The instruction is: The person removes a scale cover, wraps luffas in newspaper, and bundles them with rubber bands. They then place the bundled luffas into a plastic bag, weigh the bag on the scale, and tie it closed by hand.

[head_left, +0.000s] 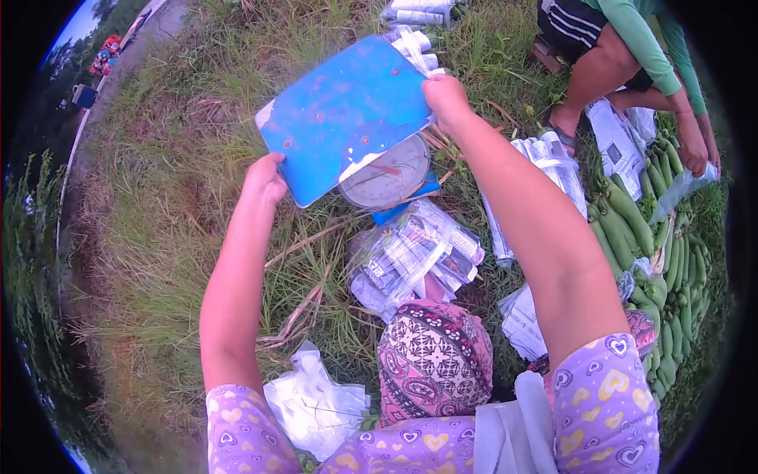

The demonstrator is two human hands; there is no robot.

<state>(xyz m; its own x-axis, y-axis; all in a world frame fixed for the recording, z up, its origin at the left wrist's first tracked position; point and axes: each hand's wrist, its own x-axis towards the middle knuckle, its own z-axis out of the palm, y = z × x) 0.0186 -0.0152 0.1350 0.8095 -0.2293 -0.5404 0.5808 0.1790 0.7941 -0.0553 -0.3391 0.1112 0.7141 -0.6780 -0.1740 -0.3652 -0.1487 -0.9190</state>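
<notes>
A dial scale with a flat blue top plate (347, 110) stands tilted in the grass in front of me. Its round dial (387, 174) shows below the plate's near edge, and part of its blue base is visible. My left hand (264, 179) grips the plate's left corner, thumb on top. At the opposite side, my right hand (446, 99) is closed on the right corner. Fingers under the plate are hidden. Just nearer than the scale lies a clear plastic bag of newspaper-wrapped bundles (414, 257).
Long green vegetables (671, 276) lie piled at the right. A co-worker's hands (695, 146) hold a plastic bag above them. More newspaper-wrapped packs (553, 162) stand between. White plastic bags (316, 399) lie near my left knee. A road (162, 31) runs along the far left.
</notes>
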